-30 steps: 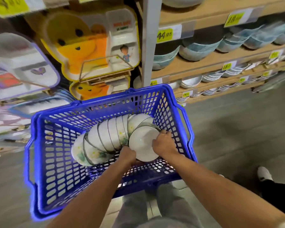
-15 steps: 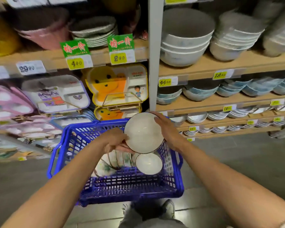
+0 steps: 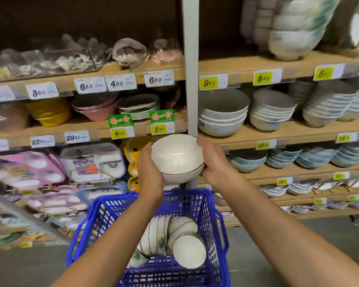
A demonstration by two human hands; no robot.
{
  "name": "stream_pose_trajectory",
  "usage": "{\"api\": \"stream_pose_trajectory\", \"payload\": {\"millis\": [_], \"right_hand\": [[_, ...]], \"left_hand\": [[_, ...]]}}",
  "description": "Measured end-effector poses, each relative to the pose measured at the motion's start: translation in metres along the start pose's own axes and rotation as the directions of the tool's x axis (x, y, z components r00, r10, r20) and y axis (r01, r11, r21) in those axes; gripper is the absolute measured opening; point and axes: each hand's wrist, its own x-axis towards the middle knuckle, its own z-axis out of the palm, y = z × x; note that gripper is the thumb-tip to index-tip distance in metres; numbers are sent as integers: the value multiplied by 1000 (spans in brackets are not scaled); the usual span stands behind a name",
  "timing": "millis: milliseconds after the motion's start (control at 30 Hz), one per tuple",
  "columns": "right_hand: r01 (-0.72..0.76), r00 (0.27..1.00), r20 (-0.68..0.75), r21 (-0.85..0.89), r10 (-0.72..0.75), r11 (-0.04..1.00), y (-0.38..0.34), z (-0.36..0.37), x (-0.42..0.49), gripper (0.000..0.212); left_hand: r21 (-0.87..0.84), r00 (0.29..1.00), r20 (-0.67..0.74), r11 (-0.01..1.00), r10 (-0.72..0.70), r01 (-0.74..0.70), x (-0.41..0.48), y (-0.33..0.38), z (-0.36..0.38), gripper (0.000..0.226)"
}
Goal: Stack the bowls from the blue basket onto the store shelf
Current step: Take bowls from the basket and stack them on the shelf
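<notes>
Between both hands I hold a small stack of white bowls (image 3: pixel 177 158) with dark rims, tilted with the opening toward me, above the basket and in front of the grey shelf post (image 3: pixel 190 65). My left hand (image 3: pixel 149 170) grips its left side and my right hand (image 3: pixel 214 162) grips its right side. Below, the blue basket (image 3: pixel 104 212) stands on the floor with several more white bowls (image 3: pixel 174 241) lying on their sides in a row inside it.
Wooden store shelves (image 3: pixel 288 131) to the right carry stacks of grey and blue bowls with yellow price tags. To the left hang children's divided plates (image 3: pixel 91 162) and yellow bowls (image 3: pixel 50 112). Grey floor surrounds the basket.
Both hands have lifted the bowls out of the basket and raised them to the level of the shelves. The view has tilted upward, showing higher shelves.
</notes>
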Motion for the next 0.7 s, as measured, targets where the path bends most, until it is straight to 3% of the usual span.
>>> {"api": "stream_pose_trajectory", "payload": {"millis": [233, 400, 533, 700], "right_hand": [[203, 979, 15, 15, -203, 979, -33, 8, -41, 31], [350, 925, -147, -20, -349, 936, -54, -3, -72, 43], [480, 845, -257, -19, -469, 877, -72, -27, -95, 38], [527, 774, -401, -19, -489, 850, -104, -70, -112, 36]], "left_hand": [[-201, 998, 57, 979, 34, -22, 0, 48, 20, 33], [-257, 965, 260, 965, 19, 50, -15, 71, 45, 30], [-248, 925, 379, 965, 11, 90, -35, 84, 76, 34], [-205, 873, 487, 973, 4, 110, -66, 90, 128, 34]]}}
